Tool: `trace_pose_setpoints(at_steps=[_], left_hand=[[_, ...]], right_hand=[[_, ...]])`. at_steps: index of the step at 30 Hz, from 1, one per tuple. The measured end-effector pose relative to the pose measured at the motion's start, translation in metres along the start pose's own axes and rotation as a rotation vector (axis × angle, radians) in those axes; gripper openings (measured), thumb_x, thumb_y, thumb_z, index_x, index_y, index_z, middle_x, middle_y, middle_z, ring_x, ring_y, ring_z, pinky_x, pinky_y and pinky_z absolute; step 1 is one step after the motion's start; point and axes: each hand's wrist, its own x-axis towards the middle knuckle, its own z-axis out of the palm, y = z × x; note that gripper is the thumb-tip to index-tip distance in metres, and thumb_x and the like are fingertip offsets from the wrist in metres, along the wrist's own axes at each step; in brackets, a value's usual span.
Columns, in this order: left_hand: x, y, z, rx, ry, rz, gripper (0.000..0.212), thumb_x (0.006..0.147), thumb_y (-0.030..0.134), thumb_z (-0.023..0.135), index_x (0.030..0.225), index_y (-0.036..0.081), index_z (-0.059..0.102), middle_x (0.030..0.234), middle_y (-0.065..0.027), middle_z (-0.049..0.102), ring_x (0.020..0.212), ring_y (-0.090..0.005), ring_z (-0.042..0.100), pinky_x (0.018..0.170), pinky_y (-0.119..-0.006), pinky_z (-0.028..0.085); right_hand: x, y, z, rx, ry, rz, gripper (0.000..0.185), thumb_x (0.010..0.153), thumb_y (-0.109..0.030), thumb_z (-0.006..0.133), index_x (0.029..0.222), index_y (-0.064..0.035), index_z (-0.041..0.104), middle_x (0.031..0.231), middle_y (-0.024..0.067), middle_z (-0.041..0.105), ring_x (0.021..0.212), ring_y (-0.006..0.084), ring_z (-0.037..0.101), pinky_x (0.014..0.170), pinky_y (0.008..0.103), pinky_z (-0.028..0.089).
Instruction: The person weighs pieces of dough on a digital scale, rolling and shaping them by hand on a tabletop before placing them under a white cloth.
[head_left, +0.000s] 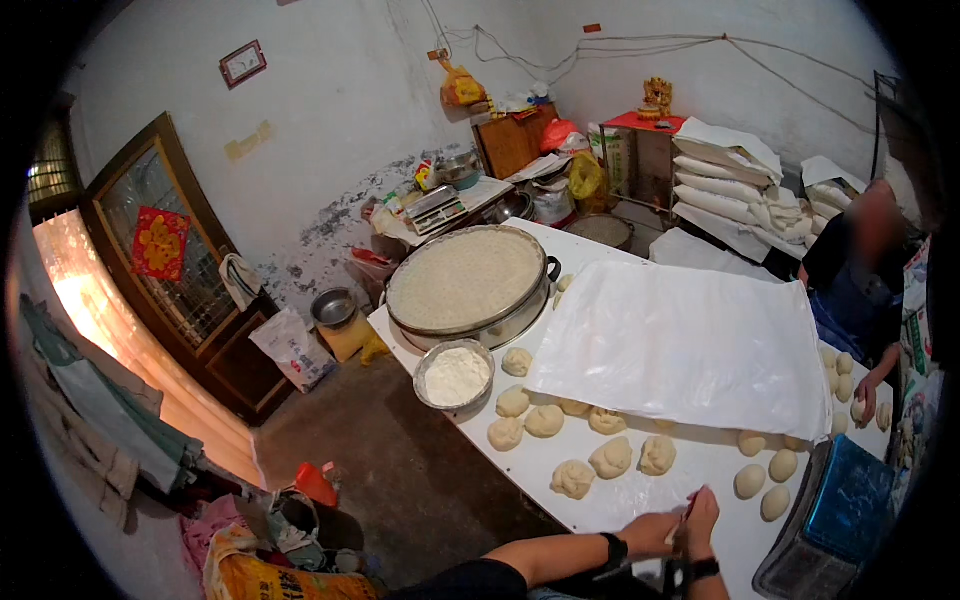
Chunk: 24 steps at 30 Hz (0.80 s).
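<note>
My left hand (651, 534) and my right hand (703, 517) are together, touching, above the near edge of the white table (536, 484). A black band circles each wrist. The fingers overlap, so I cannot tell whether anything is between them. Just beyond my hands lie rough dough lumps (658, 455), with more of them further left. Smooth rounded dough balls (750, 481) rest to the right. A large white plastic sheet (682, 341) spreads over the middle of the table and partly hides several dough pieces.
A bowl of flour (456, 376) stands at the table's left edge, beside a wide round steamer (466, 281). A blue-topped box (851, 487) sits near my right. Across the table, a co-worker's hand (868, 397) touches dough. Stacked white sacks (724, 180) stand behind.
</note>
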Motion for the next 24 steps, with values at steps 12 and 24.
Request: trace_pose_setpoints(at_steps=[12,24], left_hand=[[0.013,-0.036,-0.001,-0.366,-0.032,-0.103,0.048,0.085,0.031,0.065,0.119,0.001,0.047,0.1,-0.0209,0.062,0.09,-0.0346,0.062,0.079,-0.039,0.048],[-0.011,-0.036,0.021,-0.073,-0.102,0.024,0.067,0.087,0.029,0.06,0.139,-0.001,0.03,0.114,-0.0262,0.057,0.103,-0.0399,0.058,0.085,-0.044,0.047]], right_hand=[[0.047,0.046,-0.006,-0.677,0.157,-0.45,0.023,0.096,-0.019,0.047,0.084,-0.0012,0.053,0.062,0.0116,0.049,0.055,0.0312,0.049,0.056,0.0404,0.043],[-0.002,0.057,-0.007,-0.548,0.392,-0.669,0.018,0.095,-0.015,0.044,0.089,0.0001,0.052,0.071,0.0146,0.054,0.063,0.0345,0.052,0.06,0.0416,0.043]])
